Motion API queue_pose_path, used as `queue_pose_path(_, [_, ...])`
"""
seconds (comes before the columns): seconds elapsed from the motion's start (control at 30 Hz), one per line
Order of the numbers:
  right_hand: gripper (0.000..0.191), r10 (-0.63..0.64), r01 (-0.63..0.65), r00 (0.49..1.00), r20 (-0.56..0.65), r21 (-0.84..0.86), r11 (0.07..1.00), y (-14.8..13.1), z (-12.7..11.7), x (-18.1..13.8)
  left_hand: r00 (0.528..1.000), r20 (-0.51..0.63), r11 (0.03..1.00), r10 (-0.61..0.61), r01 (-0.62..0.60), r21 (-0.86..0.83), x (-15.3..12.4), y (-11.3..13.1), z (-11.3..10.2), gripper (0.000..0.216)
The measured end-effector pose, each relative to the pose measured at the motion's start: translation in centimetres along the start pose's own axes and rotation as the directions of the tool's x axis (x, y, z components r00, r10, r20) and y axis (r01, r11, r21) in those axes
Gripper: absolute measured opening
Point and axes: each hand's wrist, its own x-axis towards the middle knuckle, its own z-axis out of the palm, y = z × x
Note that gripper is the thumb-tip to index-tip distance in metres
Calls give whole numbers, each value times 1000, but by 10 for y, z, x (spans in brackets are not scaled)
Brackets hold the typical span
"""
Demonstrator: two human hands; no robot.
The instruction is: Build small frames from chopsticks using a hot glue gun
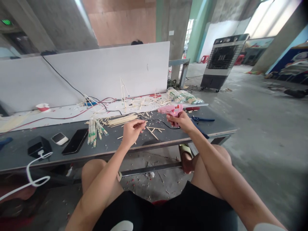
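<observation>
black shorts [173,208] sit nearest, before the dark surface [222,126]. the right hand [181,122] has its fingers wrapped around the handle of a pink glue gun [176,110], held above the surface with its nozzle toward the left. the left hand [133,130] pinches its fingers together; i cannot tell what is between them. an a-shaped stick frame [152,133] lies between the hands, near loose sticks [122,120].
</observation>
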Motion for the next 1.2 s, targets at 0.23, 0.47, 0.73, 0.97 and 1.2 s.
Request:
queue_pose_path(0.23, [34, -44, 38, 999, -21, -207, 978, 0, 11, -2, 997, -79, 1000, -8, 9, 13, 3, 2, 4, 23])
queue_pose_path(0.47, [21, -45, 29, 998, -35, -370, 929, 1, 18, -3, 997, -75, 1000, -10, 10, -7, 5, 1, 4, 22])
queue_pose_path(0.73, [17, -58, 32, 997, -56, -392, 919, -2, 18, -3, 994, -102, 999, -31, 29, -23, 4, 1, 6, 24])
queue_pose_path(0.97, [13, -47, 24, 998, -47, -409, 912, 2, 16, -1, 995, -99, 999, -26, 22, -38, 2, 0, 8, 25])
queue_pose_path(1.2, [20, -49, 19, 997, -57, -447, 894, 4, 14, 0, 994, -104, 1000, -18, 15, -23, 2, 1, 8, 24])
